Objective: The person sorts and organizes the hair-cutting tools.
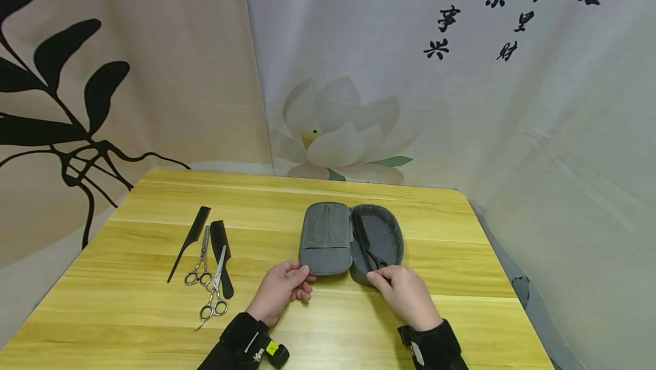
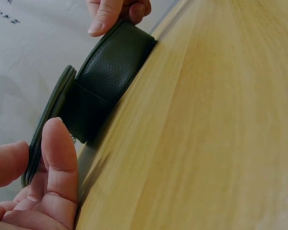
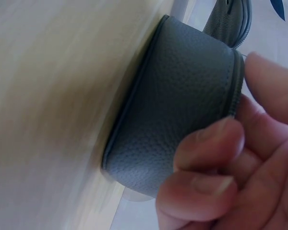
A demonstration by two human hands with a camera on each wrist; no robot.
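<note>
Head view: a grey zip case point(image 1: 359, 273) lies opened out on the wooden bench point(image 1: 348, 330), its flat lid point(image 1: 326, 233) to the left and its deeper compartment point(image 1: 386, 230) to the right. The left hand point(image 1: 284, 290) pinches the lid's near edge between thumb and fingers. The right hand point(image 1: 407, 296) grips the near rim of the compartment, fingers curled against the outer wall in the right wrist view — exact thumb placement cannot be told.

Inside the compartment rest a dark comb point(image 1: 360, 230) and a dark looped handle point(image 1: 378, 260); the right hand stands in front of their near ends and hides them in part.

Left of the case, well apart, lie a pointed-tail comb point(image 1: 192, 236), a broad-handled comb point(image 1: 220, 253) and two pairs of scissors. The far scissors point(image 1: 203, 253) lie between the combs; the near scissors point(image 1: 217, 279) lie across the broad-handled comb. Behind the bench hangs a printed curtain point(image 1: 461, 119) — lotus and black characters.
</note>
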